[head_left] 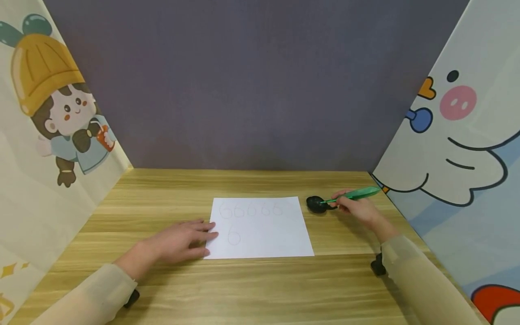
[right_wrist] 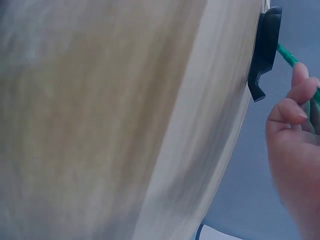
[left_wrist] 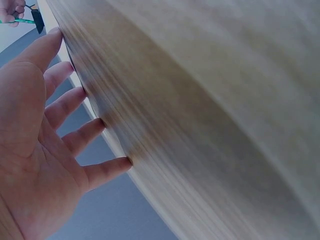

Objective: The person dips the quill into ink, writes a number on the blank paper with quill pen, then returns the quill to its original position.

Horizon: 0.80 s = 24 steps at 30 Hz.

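Observation:
A white sheet of paper (head_left: 268,239) lies on the wooden table, with a row of several faint 6 figures and another 6 below. My left hand (head_left: 183,241) rests on its left edge, fingers spread and fairly straight; the left wrist view shows the fingertips (left_wrist: 122,164) down on the surface. To the right of the sheet sits a small black dish (head_left: 313,205) with a short curved handle (right_wrist: 256,92). My right hand (head_left: 357,210) pinches a green pen (head_left: 363,193) with a leaf-shaped top. Its tip points into the dish, right at the rim in the right wrist view.
Wood-grain table (head_left: 252,289) spreads around the paper. A dark grey panel (head_left: 252,90) rises behind it. Cartoon-printed walls stand at the left (head_left: 20,189) and right (head_left: 479,171), the right one close to the pen's top. Dark wrist bands (head_left: 378,265) show by the sleeves.

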Motion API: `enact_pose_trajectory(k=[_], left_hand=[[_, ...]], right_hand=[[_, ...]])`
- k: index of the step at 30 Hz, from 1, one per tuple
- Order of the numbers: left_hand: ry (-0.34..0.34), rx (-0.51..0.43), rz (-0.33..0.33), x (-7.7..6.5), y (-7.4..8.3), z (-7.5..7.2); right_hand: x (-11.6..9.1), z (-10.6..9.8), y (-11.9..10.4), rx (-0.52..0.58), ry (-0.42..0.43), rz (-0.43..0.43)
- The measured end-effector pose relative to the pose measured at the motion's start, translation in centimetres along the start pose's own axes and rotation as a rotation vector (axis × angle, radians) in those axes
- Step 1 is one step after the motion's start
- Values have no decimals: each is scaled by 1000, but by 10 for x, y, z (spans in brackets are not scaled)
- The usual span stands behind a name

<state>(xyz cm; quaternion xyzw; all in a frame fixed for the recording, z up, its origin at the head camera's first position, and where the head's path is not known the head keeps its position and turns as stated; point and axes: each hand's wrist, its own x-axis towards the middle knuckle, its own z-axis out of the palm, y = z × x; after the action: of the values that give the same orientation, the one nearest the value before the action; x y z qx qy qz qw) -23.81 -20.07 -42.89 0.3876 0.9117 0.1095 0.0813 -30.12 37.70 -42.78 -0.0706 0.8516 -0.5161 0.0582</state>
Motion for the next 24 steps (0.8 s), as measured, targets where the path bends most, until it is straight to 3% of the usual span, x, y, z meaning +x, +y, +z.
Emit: enact_pose_trajectory(k=[24], left_hand=[[11, 8, 5, 1, 0, 1]], right_hand=[[4, 2, 1, -37, -12, 24]])
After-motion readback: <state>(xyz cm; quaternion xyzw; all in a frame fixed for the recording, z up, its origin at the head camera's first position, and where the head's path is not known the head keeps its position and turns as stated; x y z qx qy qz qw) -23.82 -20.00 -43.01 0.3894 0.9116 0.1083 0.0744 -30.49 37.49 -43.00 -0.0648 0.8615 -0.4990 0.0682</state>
